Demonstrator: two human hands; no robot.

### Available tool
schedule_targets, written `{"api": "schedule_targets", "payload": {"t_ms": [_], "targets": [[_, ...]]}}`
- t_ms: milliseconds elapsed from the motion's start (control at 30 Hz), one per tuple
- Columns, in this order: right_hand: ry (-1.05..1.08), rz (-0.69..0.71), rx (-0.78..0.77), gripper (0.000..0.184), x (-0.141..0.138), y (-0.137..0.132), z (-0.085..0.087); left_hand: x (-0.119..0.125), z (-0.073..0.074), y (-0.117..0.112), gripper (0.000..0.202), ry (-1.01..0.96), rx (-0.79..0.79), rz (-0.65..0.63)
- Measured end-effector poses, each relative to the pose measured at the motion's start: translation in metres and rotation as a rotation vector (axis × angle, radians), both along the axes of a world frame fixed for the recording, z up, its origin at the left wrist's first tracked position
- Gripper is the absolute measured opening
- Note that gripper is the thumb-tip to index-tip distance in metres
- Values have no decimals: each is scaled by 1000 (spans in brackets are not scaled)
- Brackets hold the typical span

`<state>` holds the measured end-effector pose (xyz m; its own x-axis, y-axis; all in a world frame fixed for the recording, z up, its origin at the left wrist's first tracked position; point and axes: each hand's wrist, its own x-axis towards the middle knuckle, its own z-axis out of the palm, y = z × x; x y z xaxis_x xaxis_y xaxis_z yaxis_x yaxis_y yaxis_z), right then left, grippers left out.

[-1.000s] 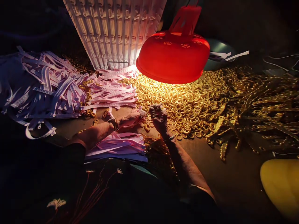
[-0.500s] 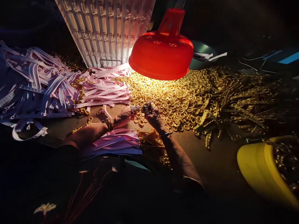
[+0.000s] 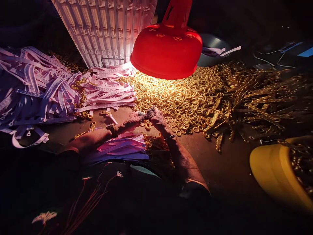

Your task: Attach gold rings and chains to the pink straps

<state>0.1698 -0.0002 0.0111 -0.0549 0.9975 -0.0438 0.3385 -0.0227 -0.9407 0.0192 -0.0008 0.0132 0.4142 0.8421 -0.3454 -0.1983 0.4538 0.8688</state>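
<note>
Gold rings (image 3: 176, 98) on dark table (image 3: 220, 163)

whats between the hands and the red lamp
In the head view, a lit heap of gold rings fills the whole stretch from the left hand and right hand up to the red lamp.

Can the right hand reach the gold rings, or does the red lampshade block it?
Probably yes: the right hand is beside the gold rings; the red lampshade sits above them.

Bare tabletop (image 3: 220, 163) near right; gold ring heap (image 3: 176, 98) ahead, pink strap pile (image 3: 49, 91) left, red lamp shade (image 3: 166, 52) low above.
</note>
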Motion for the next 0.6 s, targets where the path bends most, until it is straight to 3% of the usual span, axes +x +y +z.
{"api": "schedule_targets", "payload": {"t_ms": [133,267,467,600], "targets": [[-61,33,69,32,3,9,4,2,6,1,39,66,58,19],[-207,155,220,37,6,2,27,-7,27,11,28,180,30,-57],[-416,282,106,36,2,-51,66,-31,78,3,29,268,34,-225],[-517,319,33,30,-8,-94,73,-43,84,-28,25,354,-6,-360]]}}
